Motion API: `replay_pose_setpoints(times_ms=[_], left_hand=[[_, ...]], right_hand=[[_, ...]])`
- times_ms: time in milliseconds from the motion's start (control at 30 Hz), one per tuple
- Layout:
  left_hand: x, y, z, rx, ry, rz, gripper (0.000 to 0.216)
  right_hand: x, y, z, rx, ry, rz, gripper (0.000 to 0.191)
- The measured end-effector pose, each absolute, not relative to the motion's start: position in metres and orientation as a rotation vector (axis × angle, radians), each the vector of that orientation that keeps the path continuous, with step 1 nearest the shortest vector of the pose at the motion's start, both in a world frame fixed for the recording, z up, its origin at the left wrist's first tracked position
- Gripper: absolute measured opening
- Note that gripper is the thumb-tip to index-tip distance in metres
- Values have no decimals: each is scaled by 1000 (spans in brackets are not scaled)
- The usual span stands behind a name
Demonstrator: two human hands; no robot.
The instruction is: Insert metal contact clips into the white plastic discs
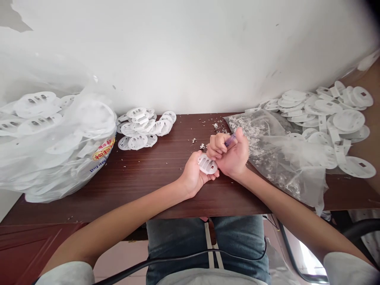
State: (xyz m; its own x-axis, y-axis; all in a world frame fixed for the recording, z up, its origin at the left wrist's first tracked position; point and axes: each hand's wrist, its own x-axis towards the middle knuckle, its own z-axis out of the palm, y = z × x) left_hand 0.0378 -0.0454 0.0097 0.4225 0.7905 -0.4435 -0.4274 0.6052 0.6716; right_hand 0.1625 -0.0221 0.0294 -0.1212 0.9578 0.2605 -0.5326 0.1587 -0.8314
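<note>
My left hand [194, 174] cups a small white slotted plastic disc [207, 164] above the dark wooden table [154, 174]. My right hand [230, 154] is closed in a fist around a thin purple tool [230, 139], its knuckles pressed against the disc's upper edge. Both hands meet near the table's middle, close to its front edge.
A big clear bag of white discs [50, 138] fills the left. A small pile of slotted discs [145, 126] lies at the back. A clear bag of tiny metal parts [276, 150] and loose white discs [335, 118] cover the right. Metal bits [204, 134] lie scattered.
</note>
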Motion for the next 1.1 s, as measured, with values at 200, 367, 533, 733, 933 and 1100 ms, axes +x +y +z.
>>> replay_pose_setpoints(times_ms=[200,367,533,733,933,1100], left_hand=[[36,-50,5,610,802,944,41],[27,-34,10,813,788,1326,42],[14,-12,12,1079,779,1453,45],[-1,3,12,1479,894,1420,54],[-20,16,18,2252,906,1137,54],[-21,21,11,2407,1022,1077,23]], right_hand=[[193,-19,55,-516,-1085,1195,72],[196,-12,38,-769,-1396,837,59],[175,-13,17,-1077,-1677,1031,44],[174,-13,19,-1010,-1316,1330,46],[182,-7,23,-1046,-1178,1397,44],[180,-5,17,-1009,-1192,1500,41]])
